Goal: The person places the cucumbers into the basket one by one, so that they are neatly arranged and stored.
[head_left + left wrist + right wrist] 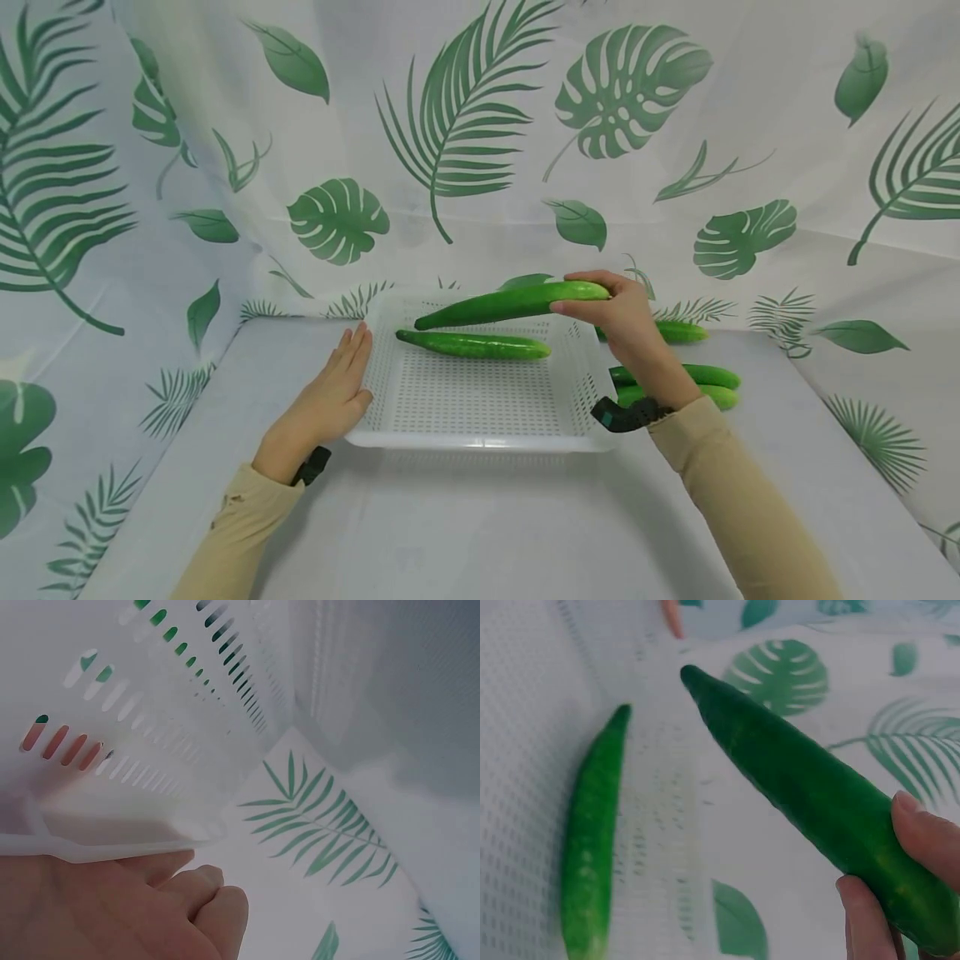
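My right hand point(617, 315) grips a long green cucumber point(502, 304) near its paler end and holds it over the back part of a white perforated plastic basket point(480, 443). In the right wrist view, thumb and fingers pinch that cucumber point(795, 776) from both sides. Another cucumber point(474, 345) lies in the basket, towards its back. At the basket's left side, my left hand point(330, 398) rests with straight fingers against the outer wall. The left wrist view has the hand point(127, 911) right under the basket's rim point(112, 851).
More cucumbers point(708, 375) lie on the table to the right of the basket, partly hidden by my right arm. The white table point(450, 525) runs back to a leaf-printed cloth point(480, 242) that hangs behind it and at both sides.
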`<state>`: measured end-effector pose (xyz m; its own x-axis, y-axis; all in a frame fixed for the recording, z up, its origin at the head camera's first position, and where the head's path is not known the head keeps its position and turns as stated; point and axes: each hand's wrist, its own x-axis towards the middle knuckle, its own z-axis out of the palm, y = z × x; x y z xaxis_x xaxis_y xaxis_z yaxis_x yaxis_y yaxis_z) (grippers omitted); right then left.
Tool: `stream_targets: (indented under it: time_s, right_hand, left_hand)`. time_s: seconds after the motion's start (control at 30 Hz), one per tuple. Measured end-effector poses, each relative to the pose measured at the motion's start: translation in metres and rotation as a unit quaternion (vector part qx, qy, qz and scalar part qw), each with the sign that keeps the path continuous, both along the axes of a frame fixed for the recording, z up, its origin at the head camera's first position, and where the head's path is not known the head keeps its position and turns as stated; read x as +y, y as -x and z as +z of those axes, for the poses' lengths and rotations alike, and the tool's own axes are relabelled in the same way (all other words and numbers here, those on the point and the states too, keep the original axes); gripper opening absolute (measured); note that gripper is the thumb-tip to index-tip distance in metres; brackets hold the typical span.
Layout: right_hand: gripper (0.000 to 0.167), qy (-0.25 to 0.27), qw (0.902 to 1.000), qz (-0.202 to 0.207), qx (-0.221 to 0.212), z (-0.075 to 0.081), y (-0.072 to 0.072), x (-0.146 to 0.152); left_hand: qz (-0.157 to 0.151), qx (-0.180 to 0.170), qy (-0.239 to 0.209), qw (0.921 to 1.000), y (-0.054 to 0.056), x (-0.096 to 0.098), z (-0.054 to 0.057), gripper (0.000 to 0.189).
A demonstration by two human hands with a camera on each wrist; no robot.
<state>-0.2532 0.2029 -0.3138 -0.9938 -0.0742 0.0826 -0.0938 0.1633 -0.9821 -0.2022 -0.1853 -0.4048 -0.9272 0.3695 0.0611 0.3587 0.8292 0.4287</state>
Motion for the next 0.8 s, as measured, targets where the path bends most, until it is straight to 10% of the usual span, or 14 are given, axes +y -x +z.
stream_targets:
  time_s: [0.8]
  right_hand:
    - [0.050, -0.158, 0.9829, 0.029, -0.090, -0.057, 0.027, -0.042]
  left_hand:
    - [-0.002, 0.003, -0.005, 1.0000, 0.000, 0.001, 0.000, 0.079]
